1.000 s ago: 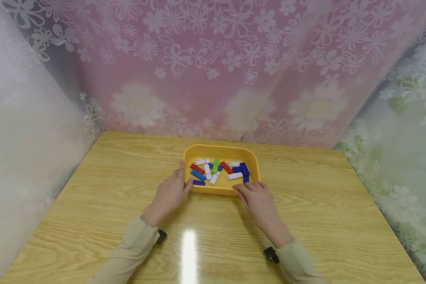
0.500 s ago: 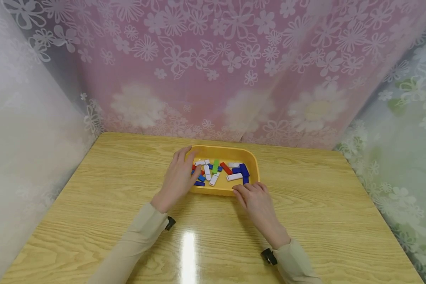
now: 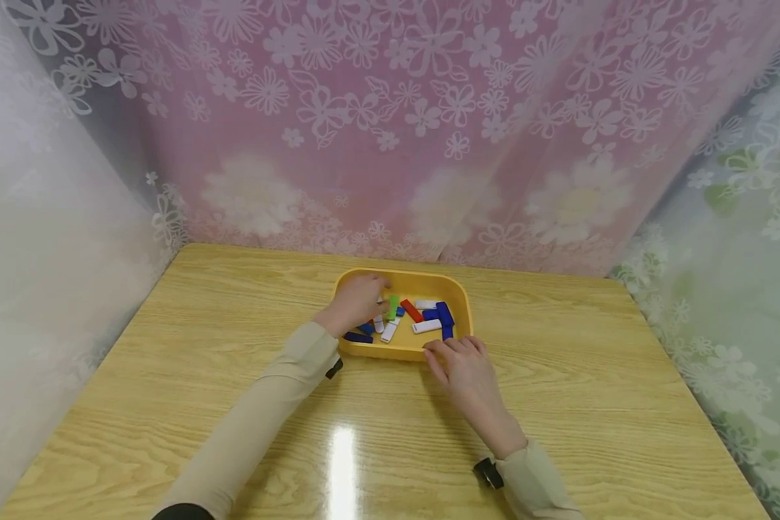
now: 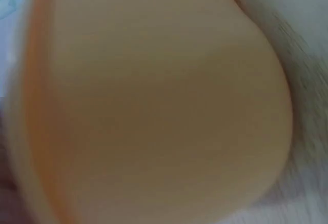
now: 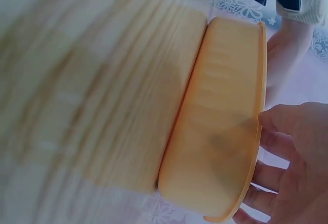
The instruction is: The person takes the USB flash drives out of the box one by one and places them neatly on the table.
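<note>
A yellow plastic tray (image 3: 429, 276) stands on the wooden table, holding several small capped sticks that look like USB flash drives. My left hand (image 3: 356, 300) reaches over the left rim into it. Its fingertips and thumb are apart, close by a green stick (image 3: 393, 308), and the hand hides part of the sticks at that end. With my right hand (image 3: 468, 375) I grip the near rim toward the right corner, the thumb outside and the fingers behind the edge in the right wrist view. The tray's outer wall (image 4: 169, 116) fills the left wrist view.
In the tray's right half lie a red stick (image 3: 412, 311), a white stick (image 3: 427, 327) and dark blue sticks (image 3: 445, 314). Floral curtains (image 3: 390, 144) border the table (image 3: 559, 375) at the back and sides.
My left hand has left the tray's left rim and moved right and inward over the sticks. The right hand keeps its hold on the near rim.
</note>
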Demonstrator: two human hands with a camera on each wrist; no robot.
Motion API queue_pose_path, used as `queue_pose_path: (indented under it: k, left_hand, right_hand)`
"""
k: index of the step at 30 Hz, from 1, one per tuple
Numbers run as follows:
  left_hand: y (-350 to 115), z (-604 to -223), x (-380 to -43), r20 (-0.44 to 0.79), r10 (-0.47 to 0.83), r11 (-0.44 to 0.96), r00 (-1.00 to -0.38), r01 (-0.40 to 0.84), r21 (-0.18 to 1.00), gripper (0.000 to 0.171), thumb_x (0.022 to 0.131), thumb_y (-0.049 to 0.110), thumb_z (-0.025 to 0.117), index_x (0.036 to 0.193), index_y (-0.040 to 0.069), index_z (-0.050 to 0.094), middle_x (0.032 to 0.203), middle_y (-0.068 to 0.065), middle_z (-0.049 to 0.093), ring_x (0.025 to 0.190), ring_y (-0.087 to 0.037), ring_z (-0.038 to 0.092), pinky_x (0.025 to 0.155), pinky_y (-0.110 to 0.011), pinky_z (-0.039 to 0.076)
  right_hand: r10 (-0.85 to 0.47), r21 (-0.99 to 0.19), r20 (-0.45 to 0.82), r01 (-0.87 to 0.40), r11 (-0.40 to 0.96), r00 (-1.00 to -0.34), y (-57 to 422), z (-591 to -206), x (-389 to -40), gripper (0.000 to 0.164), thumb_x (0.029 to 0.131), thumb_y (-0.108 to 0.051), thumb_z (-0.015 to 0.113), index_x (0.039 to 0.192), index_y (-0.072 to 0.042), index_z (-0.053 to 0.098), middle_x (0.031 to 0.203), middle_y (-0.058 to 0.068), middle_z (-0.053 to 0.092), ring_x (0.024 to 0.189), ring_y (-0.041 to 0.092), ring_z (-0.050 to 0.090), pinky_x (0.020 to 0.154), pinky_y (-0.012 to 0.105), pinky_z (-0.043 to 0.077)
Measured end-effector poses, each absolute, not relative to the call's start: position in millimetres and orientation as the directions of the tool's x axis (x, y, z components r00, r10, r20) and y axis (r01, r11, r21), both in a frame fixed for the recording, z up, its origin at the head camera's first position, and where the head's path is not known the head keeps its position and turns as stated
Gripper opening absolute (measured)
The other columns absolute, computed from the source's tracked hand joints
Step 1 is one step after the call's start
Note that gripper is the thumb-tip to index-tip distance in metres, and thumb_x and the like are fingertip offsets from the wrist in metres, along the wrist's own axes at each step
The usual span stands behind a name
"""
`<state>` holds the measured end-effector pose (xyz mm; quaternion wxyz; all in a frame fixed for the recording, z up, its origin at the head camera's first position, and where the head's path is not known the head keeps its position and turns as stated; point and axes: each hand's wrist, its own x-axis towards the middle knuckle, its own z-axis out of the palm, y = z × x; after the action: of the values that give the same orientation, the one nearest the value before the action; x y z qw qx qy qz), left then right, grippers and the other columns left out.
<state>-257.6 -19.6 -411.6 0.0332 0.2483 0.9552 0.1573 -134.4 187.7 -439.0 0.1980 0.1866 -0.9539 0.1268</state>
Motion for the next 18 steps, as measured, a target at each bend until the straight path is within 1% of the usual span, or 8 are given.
queue_pose_path:
  k: [3, 5, 9, 12, 14, 18]
  left_hand:
    - [-12, -416, -261, -0.064, 0.491, 0.835, -0.869, 0.449, 0.317, 0.058, 0.093, 0.032, 0.076, 0.141, 0.005, 0.057, 0.131, -0.011, 0.064, 0.119, -0.028, 0.061, 0.1, -0.039, 0.051]
    - [-8, -420, -262, -0.084, 0.493, 0.841, -0.866, 0.449, 0.303, 0.062, 0.092, 0.035, 0.077, 0.142, 0.006, 0.056, 0.13, -0.011, 0.064, 0.118, -0.028, 0.06, 0.099, -0.039, 0.051]
    - [-4, -426, -262, -0.083, 0.503, 0.84, -0.86, 0.464, 0.283, 0.056, 0.091, 0.036, 0.077, 0.135, 0.006, 0.06, 0.117, -0.009, 0.067, 0.105, -0.026, 0.061, 0.094, -0.038, 0.05]
    - [-5, -425, -260, -0.089, 0.496, 0.839, -0.864, 0.45, 0.307, 0.052, 0.091, 0.035, 0.077, 0.13, 0.005, 0.061, 0.113, -0.01, 0.066, 0.101, -0.026, 0.058, 0.093, -0.038, 0.049]
    - [-5, -424, -260, -0.1, 0.486, 0.839, -0.868, 0.431, 0.333, 0.055, 0.09, 0.036, 0.078, 0.131, 0.003, 0.06, 0.116, -0.011, 0.065, 0.103, -0.026, 0.057, 0.093, -0.039, 0.049]
    - [-5, -424, -259, -0.109, 0.47, 0.841, -0.876, 0.406, 0.357, 0.063, 0.09, 0.038, 0.078, 0.137, 0.002, 0.057, 0.128, -0.014, 0.062, 0.115, -0.029, 0.057, 0.099, -0.04, 0.049]
  right_hand:
    - [-0.304, -0.174, 0.425, -0.407, 0.897, -0.853, 188, -439, -134, 0.009, 0.096, -0.023, 0.072, 0.096, -0.015, 0.076, 0.081, 0.003, 0.07, 0.081, 0.029, 0.064, 0.096, 0.055, 0.047]
    - [-0.302, -0.175, 0.424, -0.404, 0.898, -0.854, 188, -439, -134, 0.009, 0.096, -0.023, 0.072, 0.096, -0.015, 0.076, 0.081, 0.003, 0.071, 0.081, 0.029, 0.063, 0.097, 0.055, 0.047]
    - [-0.298, -0.166, 0.427, -0.399, 0.902, -0.853, 187, -440, -134, 0.009, 0.095, -0.023, 0.073, 0.096, -0.014, 0.076, 0.081, 0.004, 0.071, 0.082, 0.03, 0.064, 0.097, 0.055, 0.048]
    - [-0.3, -0.16, 0.435, -0.4, 0.902, -0.849, 187, -440, -133, 0.009, 0.094, -0.022, 0.074, 0.095, -0.014, 0.076, 0.081, 0.004, 0.071, 0.082, 0.031, 0.064, 0.096, 0.055, 0.048]
    - [-0.299, -0.157, 0.436, -0.399, 0.903, -0.849, 186, -440, -133, 0.009, 0.094, -0.023, 0.074, 0.095, -0.014, 0.076, 0.081, 0.004, 0.071, 0.082, 0.03, 0.064, 0.097, 0.055, 0.048]
    - [-0.292, -0.162, 0.42, -0.388, 0.907, -0.859, 186, -438, -131, 0.011, 0.096, -0.024, 0.072, 0.097, -0.014, 0.077, 0.083, 0.004, 0.072, 0.084, 0.03, 0.064, 0.098, 0.055, 0.047]
